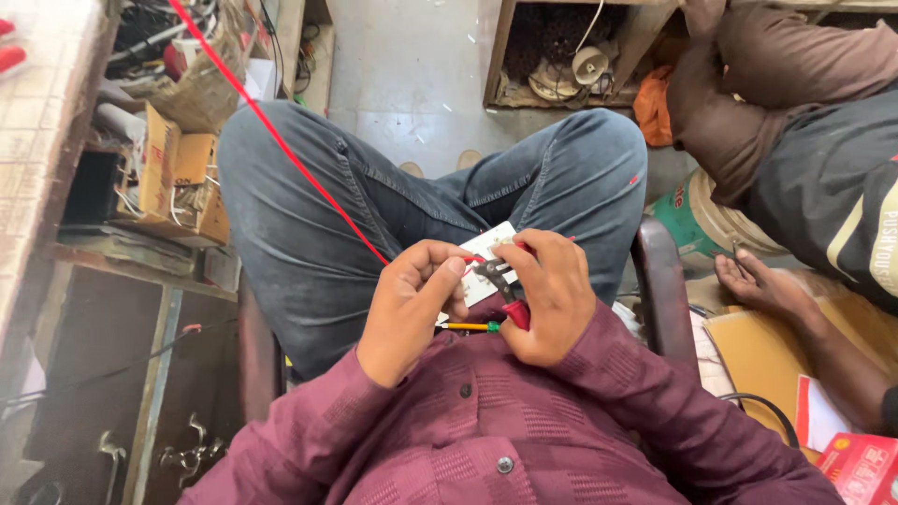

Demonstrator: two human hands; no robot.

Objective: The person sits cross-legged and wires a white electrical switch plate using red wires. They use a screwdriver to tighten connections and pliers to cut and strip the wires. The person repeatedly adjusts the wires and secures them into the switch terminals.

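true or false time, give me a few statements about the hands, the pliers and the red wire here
1. The right hand holds red-handled pliers. True.
2. The red wire runs up toward the upper left. True.
3. The left hand rests flat on the knee. False: it is raised at the lap, its fingers pinching the wire's end at the plier jaws.
4. The white plate lies on the floor. False: it sits on the lap behind the hands.
5. The person wears blue sleeves. False: maroon.
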